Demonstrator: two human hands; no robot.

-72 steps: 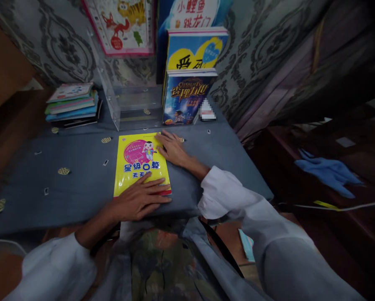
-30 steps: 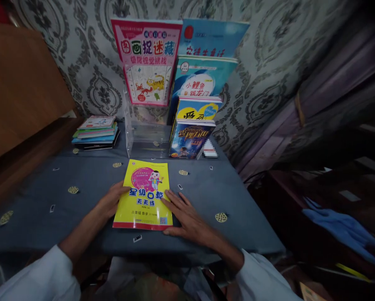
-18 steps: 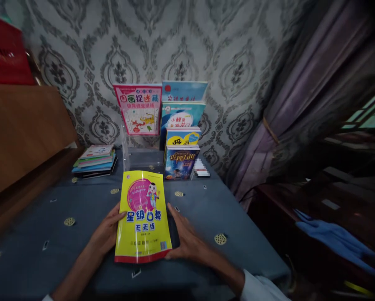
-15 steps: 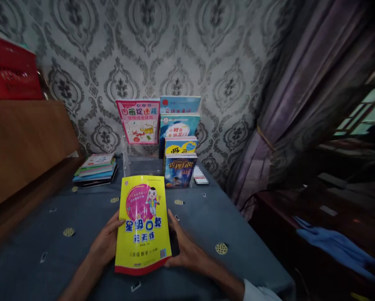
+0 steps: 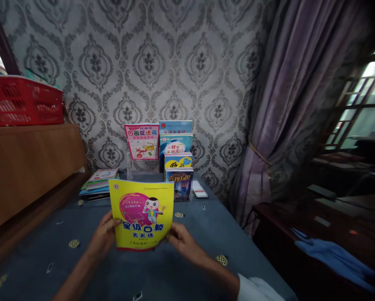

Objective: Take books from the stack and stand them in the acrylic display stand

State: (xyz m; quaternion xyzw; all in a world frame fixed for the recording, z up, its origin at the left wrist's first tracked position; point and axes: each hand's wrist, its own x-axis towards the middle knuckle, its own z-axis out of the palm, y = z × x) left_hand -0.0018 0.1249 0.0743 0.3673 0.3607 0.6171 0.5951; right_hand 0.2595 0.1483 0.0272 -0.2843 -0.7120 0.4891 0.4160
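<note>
Yellow book: we hold the yellow book (image 5: 141,220) up in both hands, above the worktop (image 5: 187,267). Its front faces us, with a pink circle and a cartoon child on it. It stands nearly straight up.
Left hand: our left hand (image 5: 104,239) is curled around the left edge of the book, near the bottom. The thumb lies on the front cover. The other fingers are behind the book, so we cannot see them.
Right hand: our right hand (image 5: 180,239) is closed on the bottom right corner of the book. A white sleeve (image 5: 256,289) shows low down on that arm.
Worktop: it has a blue cloth with small round gold spots. The cloth lies under both hands.
Book stand: past our hands, by the wall, a clear book stand (image 5: 136,166) holds a pink picture book (image 5: 142,141). To the right of it, more books (image 5: 178,161) stand in rows, one in front of the other.
Book pile: a flat pile of books (image 5: 98,183) lies past our left hand and a bit to the left.
Red basket: a red basket (image 5: 22,100) sits on a wooden cupboard (image 5: 30,167), far to the left of our left hand.
Curtain: a purple curtain (image 5: 281,108) hangs far to the right of our right hand.
Blue cloth: a loose blue rag (image 5: 335,257) lies low down, well to the right of our right hand.
</note>
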